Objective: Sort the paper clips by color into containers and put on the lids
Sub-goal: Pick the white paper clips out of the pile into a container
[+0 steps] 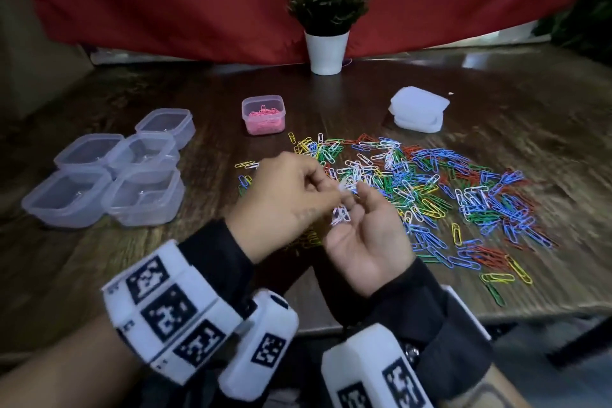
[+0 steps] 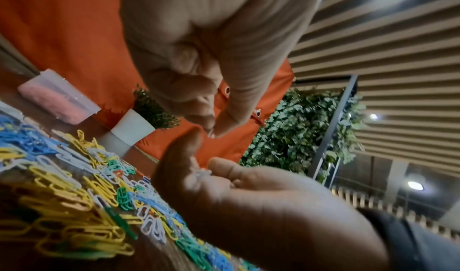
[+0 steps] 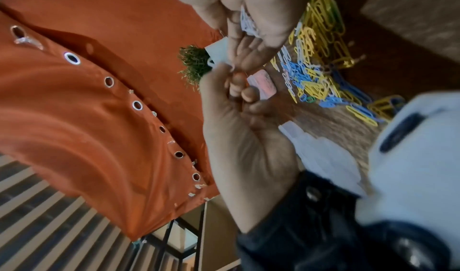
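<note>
A wide pile of mixed paper clips [image 1: 430,189] in blue, green, red, yellow and white lies on the dark wooden table [image 1: 546,149]. Over its near left edge my right hand [image 1: 356,217] is turned palm up, fingers curled, cupping several white clips [image 1: 341,215], also visible in the right wrist view as white clips [image 3: 247,23]. My left hand [image 1: 337,195] hovers right above that palm, knuckles up, thumb and forefinger pinching a white clip [image 2: 211,134]. A clear container with pink clips [image 1: 263,114] stands open behind the hands.
Several empty clear containers [image 1: 109,169] are grouped at the left of the table. A stack of white lids [image 1: 419,108] sits at the back right. A potted plant [image 1: 327,50] stands at the back centre before a red cloth. Loose clips reach the table's near right edge.
</note>
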The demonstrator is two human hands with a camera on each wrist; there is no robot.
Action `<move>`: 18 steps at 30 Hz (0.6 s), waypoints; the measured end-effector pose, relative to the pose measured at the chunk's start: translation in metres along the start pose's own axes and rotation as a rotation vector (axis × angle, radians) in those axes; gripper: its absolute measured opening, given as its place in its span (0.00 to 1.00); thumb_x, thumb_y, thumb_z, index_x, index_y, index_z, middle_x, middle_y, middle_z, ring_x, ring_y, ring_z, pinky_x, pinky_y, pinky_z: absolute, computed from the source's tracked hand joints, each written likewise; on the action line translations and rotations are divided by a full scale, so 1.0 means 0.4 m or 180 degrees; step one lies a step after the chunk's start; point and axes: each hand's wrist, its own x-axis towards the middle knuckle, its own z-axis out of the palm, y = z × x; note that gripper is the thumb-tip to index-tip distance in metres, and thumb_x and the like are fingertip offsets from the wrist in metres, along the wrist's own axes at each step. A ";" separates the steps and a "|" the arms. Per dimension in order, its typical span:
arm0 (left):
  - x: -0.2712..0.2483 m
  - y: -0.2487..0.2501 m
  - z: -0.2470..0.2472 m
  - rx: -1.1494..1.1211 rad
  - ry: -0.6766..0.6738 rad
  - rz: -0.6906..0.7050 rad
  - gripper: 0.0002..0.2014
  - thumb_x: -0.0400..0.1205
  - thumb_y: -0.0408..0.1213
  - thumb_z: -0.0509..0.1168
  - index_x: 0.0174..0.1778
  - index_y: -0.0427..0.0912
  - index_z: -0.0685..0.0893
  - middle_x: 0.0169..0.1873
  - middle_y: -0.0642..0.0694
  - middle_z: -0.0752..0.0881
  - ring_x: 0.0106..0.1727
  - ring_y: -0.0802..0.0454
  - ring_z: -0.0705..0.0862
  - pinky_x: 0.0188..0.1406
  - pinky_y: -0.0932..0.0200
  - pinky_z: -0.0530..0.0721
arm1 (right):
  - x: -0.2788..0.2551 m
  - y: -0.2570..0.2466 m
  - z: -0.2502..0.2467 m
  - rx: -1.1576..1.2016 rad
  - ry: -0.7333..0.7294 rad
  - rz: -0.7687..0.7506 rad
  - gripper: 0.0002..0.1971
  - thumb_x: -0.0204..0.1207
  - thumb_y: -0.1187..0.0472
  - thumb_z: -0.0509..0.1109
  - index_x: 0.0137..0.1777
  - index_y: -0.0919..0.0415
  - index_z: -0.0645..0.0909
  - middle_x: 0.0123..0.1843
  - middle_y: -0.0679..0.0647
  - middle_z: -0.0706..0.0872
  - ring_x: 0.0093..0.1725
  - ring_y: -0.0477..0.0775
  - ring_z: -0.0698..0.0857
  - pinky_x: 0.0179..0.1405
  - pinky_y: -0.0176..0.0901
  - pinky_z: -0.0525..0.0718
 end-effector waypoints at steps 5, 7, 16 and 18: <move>0.002 0.002 -0.032 0.0428 -0.0404 -0.0054 0.13 0.72 0.46 0.74 0.26 0.44 0.83 0.16 0.55 0.77 0.21 0.64 0.74 0.23 0.71 0.70 | -0.003 0.015 -0.021 0.0303 -0.0067 0.0057 0.11 0.79 0.61 0.56 0.49 0.69 0.76 0.42 0.62 0.82 0.39 0.53 0.85 0.43 0.37 0.85; 0.039 -0.016 -0.081 0.0169 -0.0410 -0.0332 0.14 0.75 0.46 0.70 0.28 0.43 0.82 0.15 0.55 0.75 0.17 0.65 0.71 0.18 0.73 0.66 | -0.006 -0.020 -0.045 0.0273 0.0181 -0.0048 0.11 0.81 0.63 0.55 0.45 0.69 0.77 0.40 0.61 0.84 0.32 0.51 0.87 0.34 0.36 0.86; 0.245 -0.185 -0.121 0.1555 -0.0848 -0.0989 0.06 0.77 0.29 0.70 0.43 0.44 0.82 0.31 0.50 0.81 0.29 0.58 0.78 0.22 0.70 0.74 | -0.040 -0.061 -0.054 0.0268 0.0127 -0.0048 0.16 0.83 0.59 0.53 0.43 0.67 0.78 0.32 0.59 0.87 0.30 0.50 0.89 0.37 0.41 0.87; 0.254 -0.193 -0.110 0.1641 -0.0753 -0.0910 0.06 0.77 0.32 0.70 0.48 0.43 0.83 0.35 0.51 0.81 0.35 0.56 0.78 0.28 0.68 0.73 | -0.038 -0.060 -0.053 0.0288 0.0085 -0.0042 0.16 0.83 0.59 0.54 0.43 0.67 0.78 0.32 0.59 0.87 0.30 0.50 0.88 0.35 0.41 0.87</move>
